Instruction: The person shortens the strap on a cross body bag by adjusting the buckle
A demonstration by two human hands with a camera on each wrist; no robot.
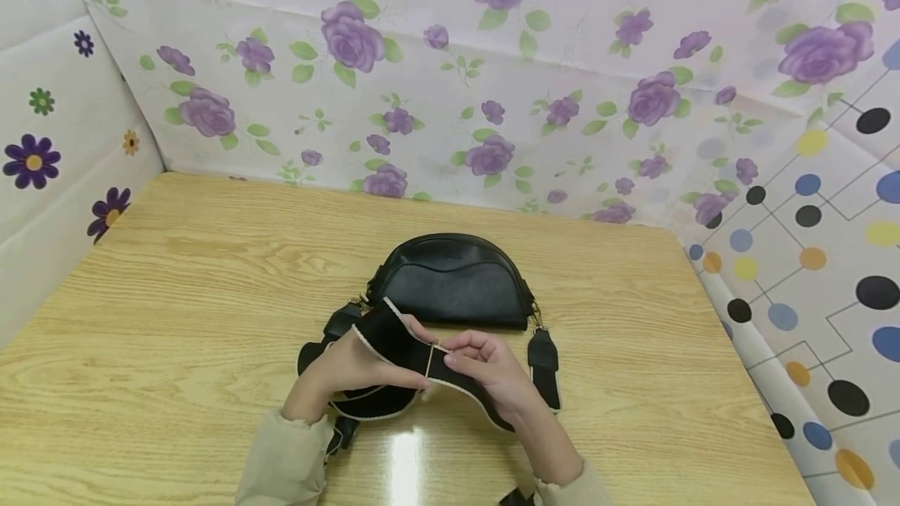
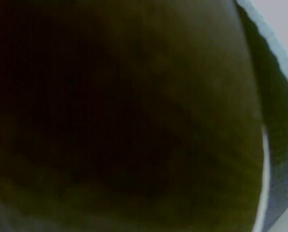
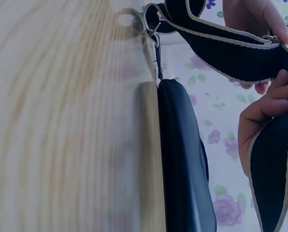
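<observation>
A black half-moon handbag (image 1: 453, 291) stands on the table with its wide black strap clipped at both ends. My left hand (image 1: 355, 369) holds the strap (image 1: 394, 334), thumb at its near edge and fingertips at the far edge beside a thin gold slider buckle (image 1: 430, 360). From the other side of the buckle, my right hand (image 1: 492, 373) pinches the strap between thumb and fingers. Both hands are in front of the bag. In the right wrist view the pale-edged strap (image 3: 274, 169) hangs past the right hand. A dark, blurred surface fills most of the left wrist view.
Wood-grain table (image 1: 176, 318) extends around the bag. Flowered paper (image 1: 422, 100) covers the wall behind, and a dotted sheet (image 1: 808, 295) stands along the right side. A strap end with a gold clip (image 1: 541, 350) lies right of the bag.
</observation>
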